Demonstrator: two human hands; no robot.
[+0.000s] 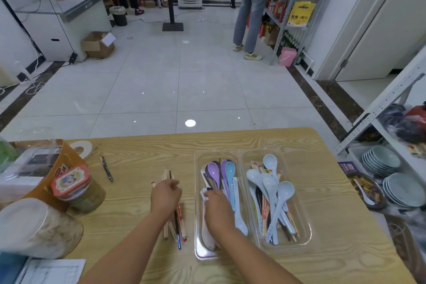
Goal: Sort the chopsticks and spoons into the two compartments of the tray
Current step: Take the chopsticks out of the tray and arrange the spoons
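On the tabletop (322, 191), head view: left hand (166, 196), grip curled round loose chopsticks (176, 226) just left of the tray (198, 253). Left compartment: right hand (217, 211) among spoons (213, 172), grip pinching a white spoon (207, 237). Right compartment held spoons and chopsticks mixed.

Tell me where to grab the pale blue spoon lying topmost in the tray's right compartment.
Pinch the pale blue spoon at mid-handle, coming straight down from above. It lies on top of the pile in the right compartment, bowl at the far end, so its handle is uncovered; the chopsticks beneath block a sideways approach.
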